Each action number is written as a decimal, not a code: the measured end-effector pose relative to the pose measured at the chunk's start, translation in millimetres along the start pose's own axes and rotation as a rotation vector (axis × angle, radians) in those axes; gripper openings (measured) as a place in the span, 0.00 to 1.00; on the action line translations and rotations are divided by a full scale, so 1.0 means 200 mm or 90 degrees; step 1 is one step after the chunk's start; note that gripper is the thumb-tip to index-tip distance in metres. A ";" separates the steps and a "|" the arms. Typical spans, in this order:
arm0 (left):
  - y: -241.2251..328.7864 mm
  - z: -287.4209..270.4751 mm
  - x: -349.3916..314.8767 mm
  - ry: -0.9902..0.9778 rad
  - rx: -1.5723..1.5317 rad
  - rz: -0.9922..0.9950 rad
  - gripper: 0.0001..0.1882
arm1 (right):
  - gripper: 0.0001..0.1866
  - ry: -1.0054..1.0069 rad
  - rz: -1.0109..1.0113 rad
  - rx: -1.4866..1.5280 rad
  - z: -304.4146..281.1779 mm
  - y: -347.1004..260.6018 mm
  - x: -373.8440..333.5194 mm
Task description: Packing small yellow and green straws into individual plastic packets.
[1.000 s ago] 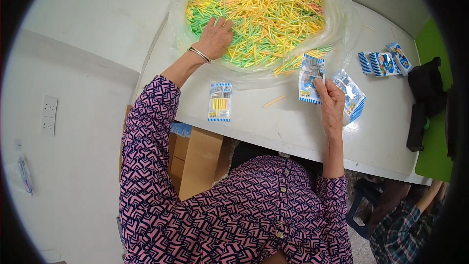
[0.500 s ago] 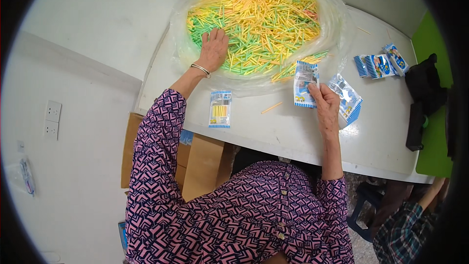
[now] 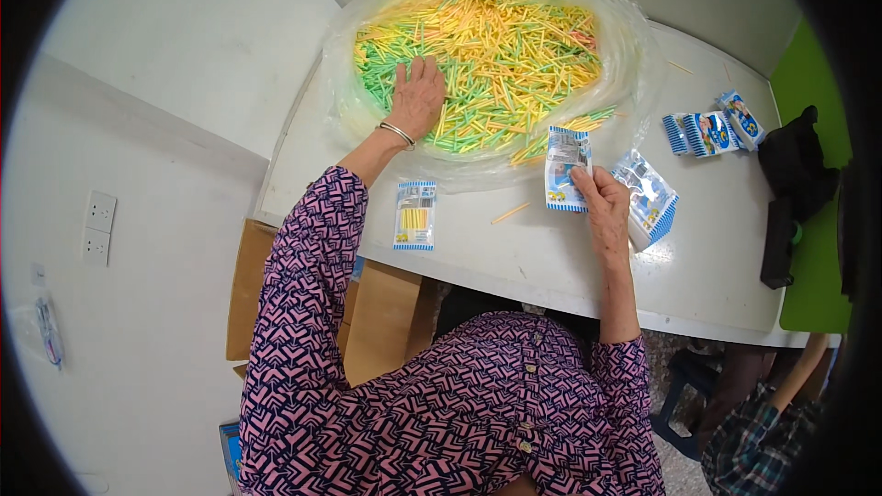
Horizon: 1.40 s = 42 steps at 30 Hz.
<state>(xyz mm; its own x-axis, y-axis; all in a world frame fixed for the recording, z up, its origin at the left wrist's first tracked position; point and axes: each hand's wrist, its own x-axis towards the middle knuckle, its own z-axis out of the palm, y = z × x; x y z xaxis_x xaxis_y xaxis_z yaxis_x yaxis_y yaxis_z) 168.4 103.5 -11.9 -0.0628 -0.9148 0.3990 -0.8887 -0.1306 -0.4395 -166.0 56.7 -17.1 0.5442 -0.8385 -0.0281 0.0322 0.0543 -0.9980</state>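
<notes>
White table, pale wall, cardboard boxes

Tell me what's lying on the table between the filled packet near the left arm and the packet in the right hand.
In the head view, one loose yellow stick lies on the white table between the filled packet and the held packet.

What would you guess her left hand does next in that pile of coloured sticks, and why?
Probably it closes on a small bunch and carries it to the packet. The left hand lies flat on the green and yellow sticks, while the right hand holds a small packet upright on the white table, and a filled packet lies nearby.
</notes>
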 end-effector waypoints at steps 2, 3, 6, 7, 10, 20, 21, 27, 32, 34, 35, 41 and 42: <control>0.02 0.01 0.03 0.009 0.004 -0.028 0.11 | 0.14 0.006 -0.001 0.001 -0.02 0.00 0.00; 0.02 0.00 0.04 0.012 0.004 -0.026 0.11 | 0.14 0.009 0.000 0.002 -0.03 0.00 -0.01; -0.03 -0.01 0.04 -0.059 -0.058 -0.069 0.10 | 0.14 0.027 0.011 0.021 -0.03 -0.01 0.00; -0.04 -0.02 0.03 -0.059 -0.074 -0.091 0.11 | 0.14 0.027 0.009 0.021 -0.02 -0.04 0.00; -0.08 -0.05 0.06 -0.107 -0.170 -0.191 0.11 | 0.14 0.039 0.005 0.044 0.01 -0.09 0.01; -0.10 -0.23 0.19 -0.023 -1.344 -0.523 0.13 | 0.12 0.071 0.044 0.393 0.41 -0.16 0.32; -0.09 -0.22 0.20 -0.020 -1.343 -0.523 0.13 | 0.13 0.096 0.095 0.459 0.47 -0.18 0.37; 0.15 -0.13 0.23 0.175 -1.630 -0.589 0.10 | 0.13 0.160 0.107 0.742 0.83 -0.11 0.65; 0.31 -0.19 0.27 0.213 -1.516 -0.653 0.11 | 0.12 0.146 0.121 0.839 0.81 0.04 0.79; 0.33 -0.19 0.28 0.278 -1.513 -0.593 0.11 | 0.13 0.139 0.103 0.855 0.81 0.05 0.78; 0.34 -0.19 0.28 0.280 -1.513 -0.595 0.11 | 0.13 0.138 0.105 0.853 0.81 0.04 0.78; 0.38 -0.20 0.28 0.286 -1.405 -0.610 0.09 | 0.13 0.153 0.114 0.833 0.77 0.01 0.75; 0.37 -0.20 0.29 0.286 -1.425 -0.615 0.09 | 0.14 0.135 0.089 0.820 0.76 0.01 0.76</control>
<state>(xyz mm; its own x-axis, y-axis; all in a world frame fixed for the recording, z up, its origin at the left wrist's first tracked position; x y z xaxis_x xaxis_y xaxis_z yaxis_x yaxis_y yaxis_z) 80.0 56.0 10.7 0.6659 -0.7412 0.0848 0.3418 0.4042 0.8484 44.1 12.1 -15.7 0.4706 -0.8456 -0.2519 0.8231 0.5236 -0.2201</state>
